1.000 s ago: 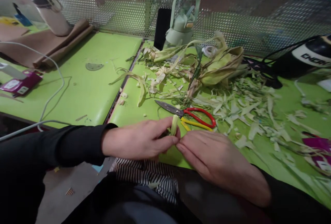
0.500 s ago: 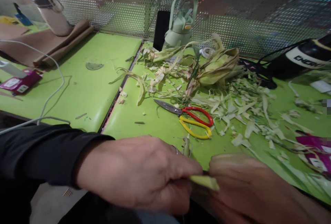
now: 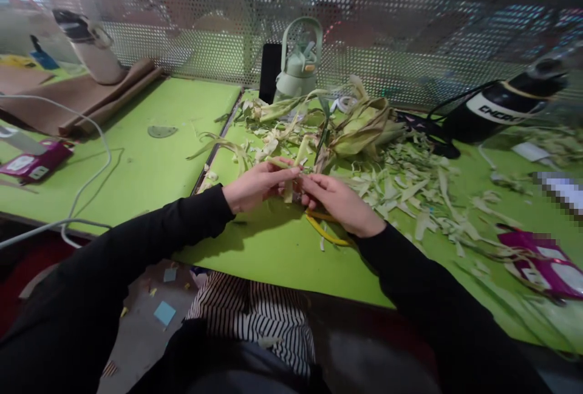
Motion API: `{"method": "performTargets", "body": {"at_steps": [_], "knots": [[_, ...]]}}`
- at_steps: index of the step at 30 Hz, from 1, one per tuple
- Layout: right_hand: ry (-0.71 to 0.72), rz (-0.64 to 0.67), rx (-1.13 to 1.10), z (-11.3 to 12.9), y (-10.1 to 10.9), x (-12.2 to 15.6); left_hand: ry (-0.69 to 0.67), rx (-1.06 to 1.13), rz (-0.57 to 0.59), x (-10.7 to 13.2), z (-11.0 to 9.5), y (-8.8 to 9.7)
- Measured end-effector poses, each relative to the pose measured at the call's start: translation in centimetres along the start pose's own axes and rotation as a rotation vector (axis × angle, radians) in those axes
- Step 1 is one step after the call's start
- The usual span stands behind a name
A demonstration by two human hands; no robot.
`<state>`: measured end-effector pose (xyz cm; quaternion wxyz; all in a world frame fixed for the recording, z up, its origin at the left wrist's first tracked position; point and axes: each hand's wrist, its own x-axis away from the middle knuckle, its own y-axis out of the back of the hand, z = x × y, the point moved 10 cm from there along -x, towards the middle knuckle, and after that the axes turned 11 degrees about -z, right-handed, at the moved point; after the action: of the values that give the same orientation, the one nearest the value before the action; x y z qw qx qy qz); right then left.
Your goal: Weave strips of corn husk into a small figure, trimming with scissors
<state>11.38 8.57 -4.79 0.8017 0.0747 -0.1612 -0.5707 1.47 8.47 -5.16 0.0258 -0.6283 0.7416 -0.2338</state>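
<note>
Above the green table (image 3: 273, 254), my left hand (image 3: 257, 186) is closed in a pinch on a strip of pale green corn husk (image 3: 288, 191). My right hand (image 3: 341, 198) meets it from the other side, its fingers bent around the same husk. One end of the husk stands up between the hands and another hangs down. Just below my right hand lies a pair of scissors (image 3: 324, 234); only the yellow handle and a bit of the other one show, the blades being covered by my hands.
A leafy bundle of corn husks (image 3: 364, 130) and many husk scraps (image 3: 410, 193) lie behind and to the right. A green bottle (image 3: 296, 78), a black phone (image 3: 270, 72) and a black bottle (image 3: 496, 108) stand along the perforated panel (image 3: 218, 23). A white cable (image 3: 102, 133) crosses the left.
Both hands have moved forward and away from me, from low near my lap to above the table, with the husk between them. They now cover part of the scissors. The view has shifted.
</note>
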Motion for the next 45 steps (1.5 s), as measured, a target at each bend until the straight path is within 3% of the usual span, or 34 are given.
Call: {"method": "performTargets", "body": {"at_steps": [4, 9, 12, 19, 23, 25, 29, 31, 36, 40, 45], "knots": [[-0.094, 0.127, -0.169, -0.5, -1.2, 0.0, -0.05, -0.006, 0.035, -0.2, -0.2, 0.0], [-0.049, 0.206, -0.316, 0.4, -1.7, 1.5, -0.164, -0.133, 0.149, 1.6, -1.8, -1.3], [0.023, 0.268, -0.235, 1.4, -2.0, 3.0, -0.146, -0.216, 0.23, 3.5, -2.2, -2.5], [0.211, 0.366, 0.019, 3.9, -2.7, 7.0, -0.112, -0.285, 0.267, 7.6, -2.4, -3.4], [0.222, 0.353, 0.078, 3.5, -2.8, 7.8, -0.126, -0.338, 0.3, 8.5, -2.5, -3.2], [0.164, 0.32, -0.004, 2.7, -2.8, 7.4, -0.09, -0.305, 0.29, 8.1, -2.2, -2.9], [-0.017, 0.088, -0.356, 0.7, -1.4, 5.3, -0.006, -0.048, 0.144, 6.2, -1.7, -1.5], [-0.036, 0.028, -0.388, 0.4, -1.2, 4.8, -0.037, 0.06, 0.091, 5.4, -1.8, -1.1], [0.077, 0.026, -0.093, 2.0, -2.3, 5.2, -0.128, 0.07, 0.154, 5.4, -1.4, -1.7], [0.178, -0.11, 0.044, 3.3, -1.4, 5.8, -0.104, 0.059, 0.19, 6.2, -1.0, -1.9], [0.25, -0.127, 0.123, 4.0, -0.5, 6.0, -0.128, -0.163, 0.327, 7.9, -1.6, -2.7]]}}
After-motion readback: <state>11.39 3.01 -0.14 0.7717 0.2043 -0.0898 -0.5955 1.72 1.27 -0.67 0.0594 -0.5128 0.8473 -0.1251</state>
